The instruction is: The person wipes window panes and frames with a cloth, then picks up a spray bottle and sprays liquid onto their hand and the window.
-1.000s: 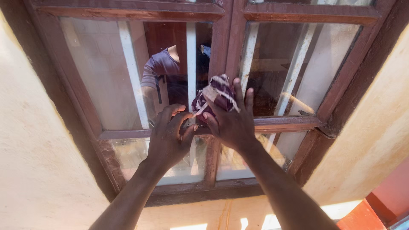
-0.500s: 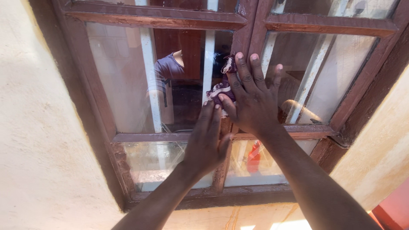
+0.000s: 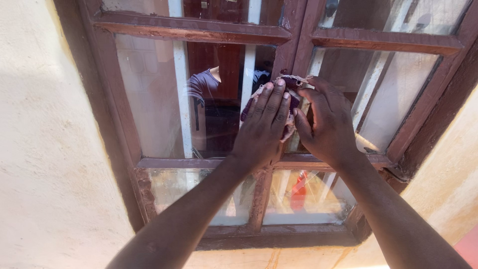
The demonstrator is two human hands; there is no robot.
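A dark purple cloth (image 3: 295, 85) with frayed white edges lies bunched against the central upright of a brown wooden window frame (image 3: 199, 163). My left hand (image 3: 261, 127) presses flat over the cloth's left side, fingers together and pointing up. On the cloth's right side, my right hand (image 3: 326, 122) curls its fingers over the top edge, thumb toward the left hand. Both hands cover most of the cloth. The glass pane (image 3: 149, 99) to the left reflects a person in a purple shirt (image 3: 201, 84).
White bars (image 3: 181, 99) stand behind the glass. Rough cream plaster wall (image 3: 55, 149) borders the window on the left and lower right. A red object (image 3: 298, 189) shows through the lower right pane. Another glass pane (image 3: 398, 89) lies right of the hands.
My left hand has moved up from below the cloth onto it. My right hand has gone from flat on the cloth to curled at its right side. The view shifted slightly right.
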